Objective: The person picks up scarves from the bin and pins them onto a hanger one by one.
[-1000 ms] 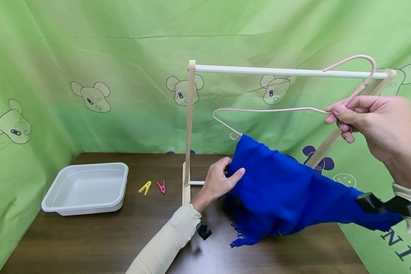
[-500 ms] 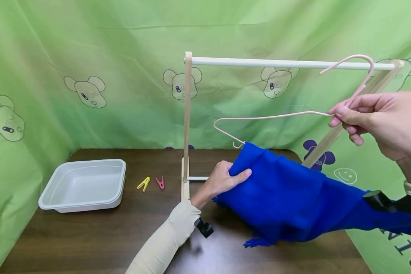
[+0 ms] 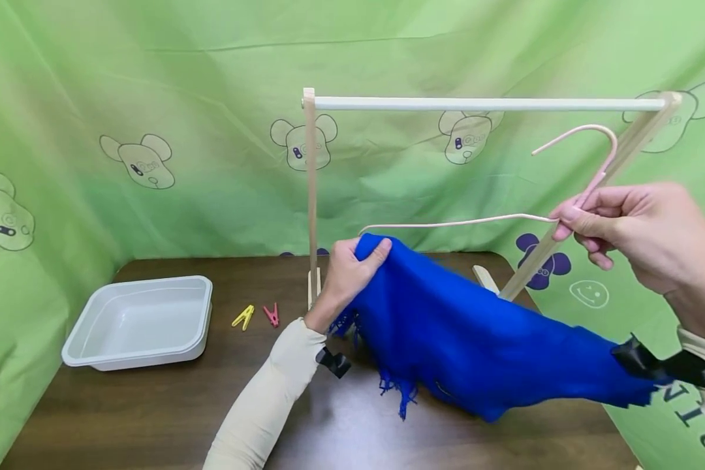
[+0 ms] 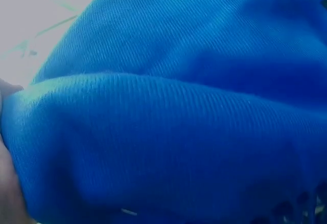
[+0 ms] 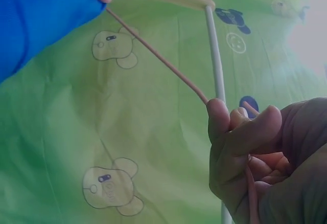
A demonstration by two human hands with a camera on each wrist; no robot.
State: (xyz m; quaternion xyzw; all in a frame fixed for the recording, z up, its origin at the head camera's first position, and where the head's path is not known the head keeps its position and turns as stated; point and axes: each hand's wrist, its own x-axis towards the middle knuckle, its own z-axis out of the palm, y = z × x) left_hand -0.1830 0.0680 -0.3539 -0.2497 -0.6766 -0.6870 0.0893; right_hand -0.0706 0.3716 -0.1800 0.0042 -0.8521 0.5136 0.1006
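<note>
My right hand (image 3: 640, 228) pinches a pink clothes hanger (image 3: 458, 224) just below its hook, and the hook rises above the fingers. A blue fringed scarf (image 3: 446, 320) drapes over the lower bar of the hanger, hiding that bar and the left corner. At the scarf's upper left edge, my left hand (image 3: 349, 274) grips the cloth between thumb and fingers, close to the hanger's left end. The left wrist view is filled by the scarf (image 4: 163, 142), with a bit of the hand at the left edge. Fringe hangs below the left hand.
Behind the scarf stands a wooden rack with a white top rail (image 3: 482, 104). A white plastic basin (image 3: 141, 323) sits on the brown table (image 3: 170, 418) at the left. Beside it lie a yellow clothespin (image 3: 243, 317) and a red clothespin (image 3: 271, 315). Green printed curtain surrounds the table.
My left hand has moved left and up, drawing the scarf along the bar over the hanger's left end. The hanger has come down slightly, its hook now below the rail in view.
</note>
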